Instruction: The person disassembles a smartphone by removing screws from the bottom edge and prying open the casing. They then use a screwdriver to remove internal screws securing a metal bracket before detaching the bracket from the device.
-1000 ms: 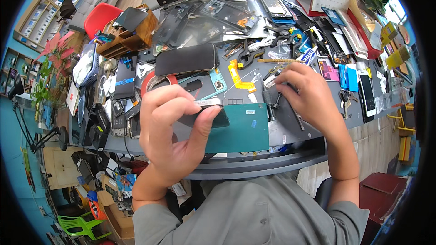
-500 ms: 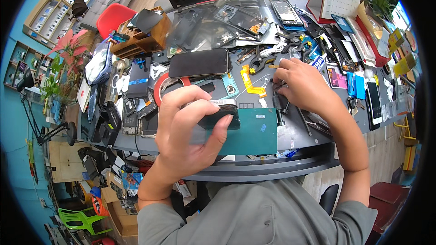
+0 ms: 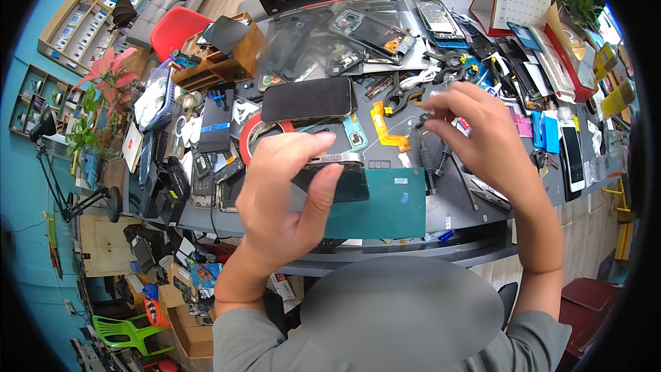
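Note:
In my left hand [image 3: 279,196] is a phone [image 3: 352,182] with a dark face and a pale metal edge, held tilted between thumb and fingers above a green mat [image 3: 399,217]. Part of the phone is hidden behind the hand. To the right, my right hand [image 3: 475,127] hovers over the desk, thumb and index finger apart. Close to its thumb tip is a small dark piece, too small to name. Below these fingers lies a dark screwdriver-like tool [image 3: 427,158]. An orange flex cable [image 3: 387,127] rests between the two hands.
A large dark phone [image 3: 308,100] lies behind my left hand, beside a red tape roll [image 3: 249,139]. Pliers [image 3: 399,98] and a phone frame [image 3: 375,33] sit farther back. A white-edged phone [image 3: 572,158] lies at right; a wooden organizer [image 3: 231,62] stands at back left.
My right thumb and index finger have parted from their closer pinch, and the hand has shifted slightly right. The left hand still holds the phone. The whole view has shifted a little.

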Available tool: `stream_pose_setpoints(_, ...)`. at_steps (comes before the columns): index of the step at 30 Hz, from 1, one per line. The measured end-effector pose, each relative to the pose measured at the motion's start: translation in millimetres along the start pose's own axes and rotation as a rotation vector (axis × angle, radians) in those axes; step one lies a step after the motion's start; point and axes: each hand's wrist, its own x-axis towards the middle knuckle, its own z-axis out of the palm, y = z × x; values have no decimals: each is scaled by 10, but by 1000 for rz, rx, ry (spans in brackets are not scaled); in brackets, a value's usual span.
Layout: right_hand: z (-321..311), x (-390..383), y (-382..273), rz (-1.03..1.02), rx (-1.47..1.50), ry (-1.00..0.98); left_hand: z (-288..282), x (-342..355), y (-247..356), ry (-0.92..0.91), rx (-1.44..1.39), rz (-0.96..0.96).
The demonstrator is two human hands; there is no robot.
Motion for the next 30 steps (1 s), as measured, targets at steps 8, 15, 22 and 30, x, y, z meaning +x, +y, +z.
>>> stream_pose_setpoints(8,261,-510,-633,196,466,218,-114,113,-241,-218,-349,-257)
stream_pose_setpoints(15,640,-565,-746,221,562,388,111,-84,-87,66,-539,-526)
stream_pose_setpoints(22,656,-303,-795,-1,398,476,248,-227,97,209,-576,-549)
stream_pose_setpoints(30,670,-291,-855,-42,377,512,242,-304,168,139,-543,-458)
